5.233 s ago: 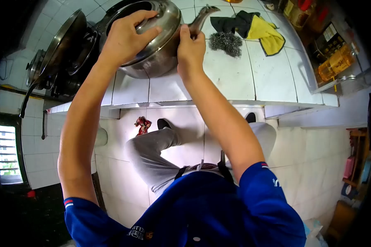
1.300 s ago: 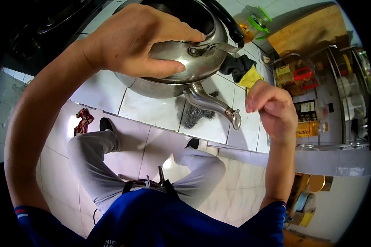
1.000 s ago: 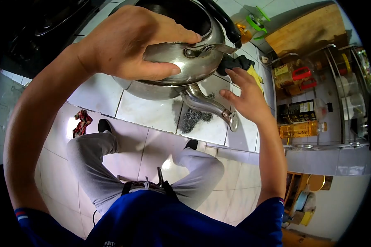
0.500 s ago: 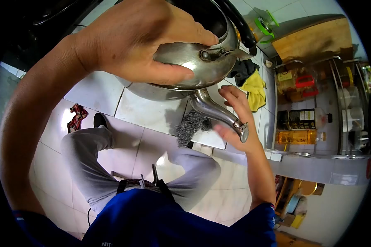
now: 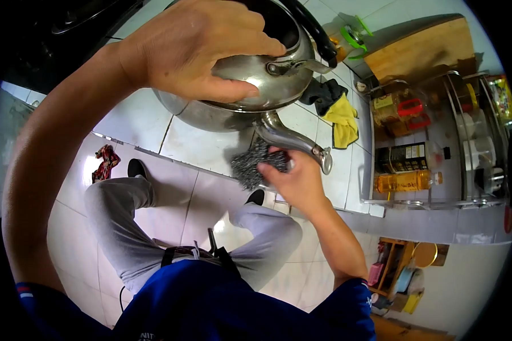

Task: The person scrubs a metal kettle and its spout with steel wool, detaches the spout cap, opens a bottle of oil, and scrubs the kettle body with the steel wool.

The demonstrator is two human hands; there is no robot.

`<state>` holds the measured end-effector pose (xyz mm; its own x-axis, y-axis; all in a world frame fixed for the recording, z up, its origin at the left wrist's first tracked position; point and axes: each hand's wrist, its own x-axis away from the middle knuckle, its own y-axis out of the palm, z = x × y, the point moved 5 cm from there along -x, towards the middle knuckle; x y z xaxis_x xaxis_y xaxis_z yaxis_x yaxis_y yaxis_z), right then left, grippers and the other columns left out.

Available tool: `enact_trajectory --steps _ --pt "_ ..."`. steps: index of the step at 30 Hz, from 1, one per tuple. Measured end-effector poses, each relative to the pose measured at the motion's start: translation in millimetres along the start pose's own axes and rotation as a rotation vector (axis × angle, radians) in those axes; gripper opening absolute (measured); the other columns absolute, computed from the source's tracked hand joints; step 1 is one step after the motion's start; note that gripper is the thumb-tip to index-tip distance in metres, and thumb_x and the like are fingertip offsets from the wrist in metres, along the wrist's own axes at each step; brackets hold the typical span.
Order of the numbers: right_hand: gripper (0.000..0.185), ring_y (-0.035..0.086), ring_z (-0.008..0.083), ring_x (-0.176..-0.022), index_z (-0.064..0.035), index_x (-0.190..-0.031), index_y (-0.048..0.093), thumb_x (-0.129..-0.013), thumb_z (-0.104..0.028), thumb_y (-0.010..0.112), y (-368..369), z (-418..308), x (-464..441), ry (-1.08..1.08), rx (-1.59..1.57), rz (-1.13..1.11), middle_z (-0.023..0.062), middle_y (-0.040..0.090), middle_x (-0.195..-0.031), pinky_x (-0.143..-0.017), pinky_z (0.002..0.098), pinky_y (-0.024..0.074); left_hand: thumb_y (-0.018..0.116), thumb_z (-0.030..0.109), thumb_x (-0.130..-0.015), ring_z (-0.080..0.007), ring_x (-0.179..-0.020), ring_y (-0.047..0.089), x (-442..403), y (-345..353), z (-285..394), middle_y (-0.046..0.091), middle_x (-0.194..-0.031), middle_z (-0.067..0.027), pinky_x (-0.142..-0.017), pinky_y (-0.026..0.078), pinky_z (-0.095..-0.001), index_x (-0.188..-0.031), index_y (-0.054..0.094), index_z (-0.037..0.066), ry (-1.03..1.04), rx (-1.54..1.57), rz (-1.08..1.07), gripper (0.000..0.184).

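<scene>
A stainless steel kettle (image 5: 284, 85) lies tilted on the white tiled counter, its lidless mouth facing away from me. My left hand (image 5: 196, 54) grips it by the rim, thumb spread over the metal body; the fingertips inside the mouth are partly hidden. The spout (image 5: 287, 136) points to the lower right and ends in a small cap. Just below the spout, my right hand (image 5: 298, 179) pinches a grey steel wool scrubber (image 5: 247, 167) near the counter's front edge. The kettle's black handle (image 5: 310, 28) curves along the top.
A yellow and black cloth (image 5: 341, 122) lies on the counter behind the spout. At right, a rack (image 5: 404, 202) holds bottles, including an orange one (image 5: 404, 182). A wooden board (image 5: 421, 48) leans behind it. A crumpled red patterned cloth (image 5: 105, 162) is at the lower left.
My right hand has moved left and down from beside the spout and closed on the steel wool scrubber. The left hand keeps its grip on the kettle; the view has shifted slightly.
</scene>
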<state>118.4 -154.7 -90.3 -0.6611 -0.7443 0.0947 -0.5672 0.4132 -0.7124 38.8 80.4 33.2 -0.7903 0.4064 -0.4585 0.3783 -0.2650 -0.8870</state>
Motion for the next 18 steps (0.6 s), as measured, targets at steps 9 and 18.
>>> enact_trajectory --steps 9,18 --pt "0.036 0.060 0.0121 -0.088 -0.0003 -0.104 0.058 -0.077 0.002 0.082 -86.0 5.3 58.9 -0.084 -0.506 0.723 0.0050 0.062 -0.098 -0.079 0.0241 0.0515 0.082 0.022 -0.076 -0.0261 -0.090 0.064 14.7 43.4 118.0 0.060 -0.112 -0.0128 -0.072 0.055 -0.0330 -0.125 0.065 0.007 -0.050 0.035 0.284 0.053" --pt "0.038 0.058 0.0166 -0.098 -0.0018 -0.104 0.058 -0.075 0.003 0.082 -92.3 -23.0 93.8 -0.232 -0.210 0.961 0.0078 0.058 -0.111 -0.089 0.0295 0.0488 0.077 0.012 -0.085 -0.0171 -0.080 0.064 19.5 69.1 133.7 0.060 -0.111 -0.0126 -0.069 0.055 -0.0284 -0.127 0.064 0.004 -0.634 0.799 0.594 0.045"
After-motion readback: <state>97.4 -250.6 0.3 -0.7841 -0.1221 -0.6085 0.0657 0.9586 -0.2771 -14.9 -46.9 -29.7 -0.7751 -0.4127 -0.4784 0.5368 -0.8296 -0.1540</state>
